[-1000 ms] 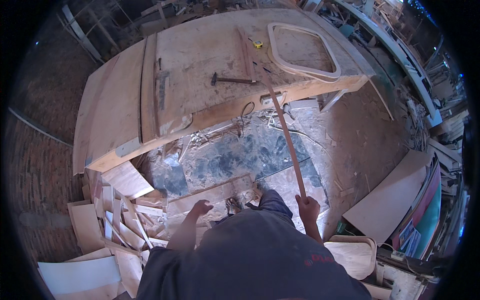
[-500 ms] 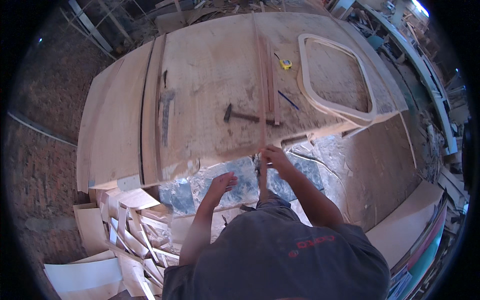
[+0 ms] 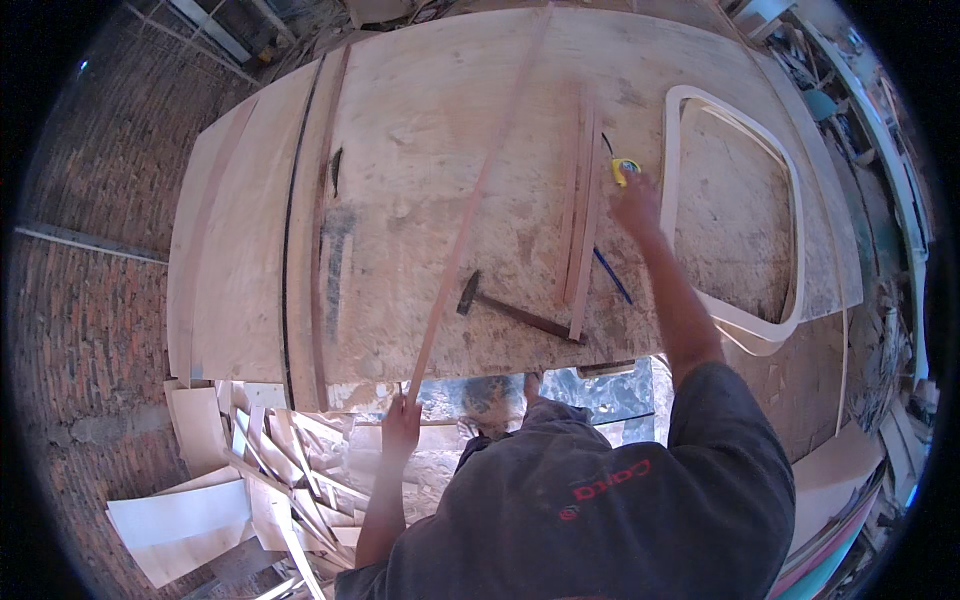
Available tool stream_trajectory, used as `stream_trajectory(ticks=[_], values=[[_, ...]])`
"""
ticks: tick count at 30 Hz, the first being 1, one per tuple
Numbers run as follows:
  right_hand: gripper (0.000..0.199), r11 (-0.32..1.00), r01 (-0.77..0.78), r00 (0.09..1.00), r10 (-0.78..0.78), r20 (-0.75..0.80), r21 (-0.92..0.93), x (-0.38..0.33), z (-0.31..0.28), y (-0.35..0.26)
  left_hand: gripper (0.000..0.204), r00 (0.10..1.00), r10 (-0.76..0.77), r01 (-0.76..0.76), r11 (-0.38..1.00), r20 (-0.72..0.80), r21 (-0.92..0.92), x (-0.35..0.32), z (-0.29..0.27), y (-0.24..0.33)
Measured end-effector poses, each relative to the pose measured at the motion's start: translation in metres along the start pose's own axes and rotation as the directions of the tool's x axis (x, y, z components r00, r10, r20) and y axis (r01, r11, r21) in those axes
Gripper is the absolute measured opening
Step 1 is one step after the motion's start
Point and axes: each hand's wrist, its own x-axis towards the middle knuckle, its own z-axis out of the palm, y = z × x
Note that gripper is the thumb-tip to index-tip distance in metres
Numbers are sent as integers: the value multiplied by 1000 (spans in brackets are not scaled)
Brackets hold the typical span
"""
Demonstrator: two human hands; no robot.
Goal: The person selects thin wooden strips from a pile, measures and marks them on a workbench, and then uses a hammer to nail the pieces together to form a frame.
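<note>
My left hand (image 3: 402, 425) is closed round the near end of a long thin wooden strip (image 3: 470, 215), by the near edge of a large plywood panel (image 3: 420, 130). The strip slants up and to the right across the panel. My right hand (image 3: 638, 205) is stretched forward, its fingers at the near side of a yellow tape measure (image 3: 625, 168); the fingertips are partly hidden. Left of the tape measure lie shorter wooden strips (image 3: 582, 220). A hammer (image 3: 515, 313) rests near their lower end, with a blue pen (image 3: 612, 275) to their right.
A pale rounded wooden frame (image 3: 675, 150) lies on the panel's right part. A dark tool (image 3: 336, 172) is on the left part. Offcuts (image 3: 270, 480) are heaped at the lower left, before a brick wall (image 3: 90, 330). Sheets (image 3: 830, 490) lean at the lower right.
My right hand has let go of the wooden strip and reached forward to the tape measure. My left hand has taken the strip's near end, which has swung left. The view has shifted.
</note>
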Motion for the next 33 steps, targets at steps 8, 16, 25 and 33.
stream_trajectory(ticks=[8,16,25,33], values=[[64,962,160,876,-34,482,-223,70,29,2,33,933,-346,297,895,98,332,-162,-14,-116],[58,968,-246,876,241,418,-41,55,14,-12,37,944,-264,180,915,197,362,-141,-35,-150],[49,11,-613,769,236,594,790,-76,-53,-67,31,945,-299,292,954,134,72,-88,-52,-143],[39,-474,-653,721,-151,677,590,-220,-75,-163,38,989,-129,100,948,76,302,-33,-60,-96]])
